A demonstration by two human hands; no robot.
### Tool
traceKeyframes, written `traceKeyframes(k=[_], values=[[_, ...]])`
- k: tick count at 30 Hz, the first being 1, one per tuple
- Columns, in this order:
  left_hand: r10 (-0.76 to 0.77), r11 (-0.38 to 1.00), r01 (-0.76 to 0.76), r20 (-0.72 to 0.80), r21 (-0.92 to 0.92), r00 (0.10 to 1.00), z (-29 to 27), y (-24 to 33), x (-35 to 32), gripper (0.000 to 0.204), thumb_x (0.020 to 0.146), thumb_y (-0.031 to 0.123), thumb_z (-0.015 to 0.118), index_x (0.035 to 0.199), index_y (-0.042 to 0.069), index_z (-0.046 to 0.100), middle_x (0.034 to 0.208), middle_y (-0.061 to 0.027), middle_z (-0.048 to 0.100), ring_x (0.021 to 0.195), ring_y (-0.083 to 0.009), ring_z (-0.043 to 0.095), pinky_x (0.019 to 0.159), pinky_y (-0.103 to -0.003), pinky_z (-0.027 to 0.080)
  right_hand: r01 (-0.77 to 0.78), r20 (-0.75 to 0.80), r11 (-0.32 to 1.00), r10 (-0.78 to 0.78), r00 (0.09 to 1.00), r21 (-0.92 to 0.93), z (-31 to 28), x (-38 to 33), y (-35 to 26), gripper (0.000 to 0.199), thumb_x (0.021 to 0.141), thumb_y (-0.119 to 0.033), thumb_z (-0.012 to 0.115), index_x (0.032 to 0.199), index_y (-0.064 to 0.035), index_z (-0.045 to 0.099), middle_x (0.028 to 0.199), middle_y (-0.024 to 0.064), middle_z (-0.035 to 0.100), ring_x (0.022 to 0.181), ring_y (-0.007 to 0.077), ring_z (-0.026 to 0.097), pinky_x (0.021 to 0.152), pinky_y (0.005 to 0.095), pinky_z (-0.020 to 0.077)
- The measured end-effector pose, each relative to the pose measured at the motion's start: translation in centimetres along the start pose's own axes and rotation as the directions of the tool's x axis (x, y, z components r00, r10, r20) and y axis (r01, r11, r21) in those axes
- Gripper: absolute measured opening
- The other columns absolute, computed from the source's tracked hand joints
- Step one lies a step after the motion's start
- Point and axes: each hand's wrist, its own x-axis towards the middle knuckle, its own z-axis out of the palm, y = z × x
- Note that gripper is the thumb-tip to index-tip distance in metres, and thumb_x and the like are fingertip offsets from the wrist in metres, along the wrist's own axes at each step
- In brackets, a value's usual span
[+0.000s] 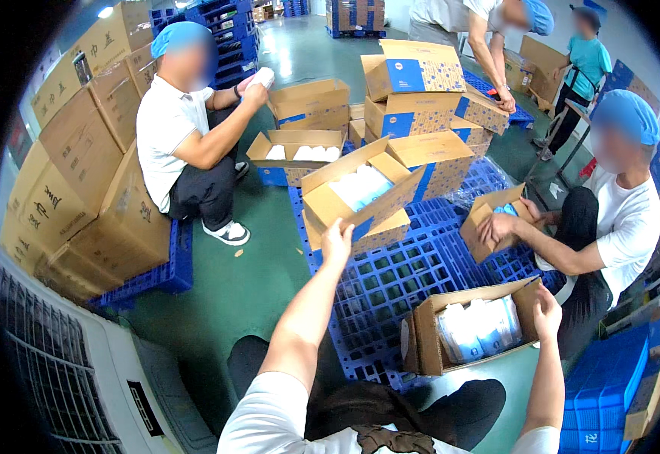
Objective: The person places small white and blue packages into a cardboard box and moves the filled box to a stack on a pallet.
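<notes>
My left hand (336, 242) reaches forward and grips the near edge of an open cardboard box (402, 203), its fingers bent over the cardboard. White and light-blue packs (361, 188) fill that box, which sits tilted on top of another carton. To the right, my right hand (548, 313) holds the right edge of a second open cardboard box (423, 340), fingers closed on its wall. Inside this one, white and blue plastic packs (479, 327) stand in a row. It rests at the pallet's near edge, close to my knees.
Under the boxes lies a blue plastic pallet (383, 291). A squatting co-worker (182, 144) holds a white pack at left; another (617, 204) handles a small box at right. A third person (489, 38) bends over stacked cartons (417, 72). Blue crates (598, 386) stand at lower right.
</notes>
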Motion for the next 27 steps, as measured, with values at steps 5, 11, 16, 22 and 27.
traceKeyframes(k=[5,11,16,22,27], values=[[0.364,0.919,-0.33,-0.144,0.214,0.92,-1.4,1.4,-4.0,0.021,0.084,0.023,0.058,0.089,0.003,0.058,0.084,-0.0123,0.063,0.081,-0.0315,0.059,0.087,-0.051,0.037,-0.01,0.045,0.984,0.019,0.999,-0.175,0.0,0.0,-1.3,0.027,0.077,0.002,0.053,0.103,0.0024,0.059,0.11,0.0138,0.062,0.104,0.0231,0.059,0.092,0.0302,0.0423],[0.311,0.942,-0.296,-0.074,0.161,0.948,-2.9,2.0,-7.9,0.017,0.086,0.022,0.055,0.088,0.005,0.058,0.084,-0.0111,0.061,0.083,-0.0307,0.058,0.09,-0.051,0.034,0.031,0.047,0.993,-0.026,0.999,-0.118,0.2,0.3,-0.3,0.023,0.077,0.005,0.052,0.099,0.0038,0.059,0.115,0.0135,0.059,0.106,0.0228,0.057,0.092,0.0304,0.043],[0.29,0.947,-0.274,-0.079,0.17,0.954,-2.9,1.7,-7.5,0.025,0.086,0.023,0.056,0.097,0.001,0.06,0.092,-0.0162,0.063,0.088,-0.0324,0.059,0.087,-0.05,0.038,0.0,0.035,0.984,0.006,0.999,-0.177,-0.1,-0.1,-0.8,0.026,0.076,0.005,0.052,0.101,0.0037,0.059,0.112,0.0126,0.061,0.099,0.0237,0.06,0.087,0.0302,0.0449],[0.037,0.998,-0.038,0.016,0.045,0.999,-4.0,2.8,-5.7,0.037,0.083,0.024,0.06,0.107,-0.004,0.057,0.09,-0.0242,0.062,0.084,-0.0379,0.061,0.074,-0.043,0.049,-0.005,0.005,0.992,0.005,1.0,-0.125,0.3,0.1,-0.8,0.032,0.075,0.007,0.051,0.107,0.0029,0.058,0.109,0.0131,0.062,0.098,0.023,0.061,0.087,0.0311,0.0456],[0.038,0.998,-0.039,0.02,0.041,0.999,-3.6,2.7,-6.5,0.036,0.083,0.024,0.06,0.106,-0.004,0.057,0.098,-0.0228,0.061,0.089,-0.0375,0.06,0.079,-0.042,0.048,0.083,0.02,0.961,-0.08,0.997,-0.265,0.2,0.3,1.1,0.033,0.076,0.005,0.051,0.108,0.002,0.058,0.112,0.0132,0.061,0.104,0.0255,0.058,0.089,0.032,0.0439]])
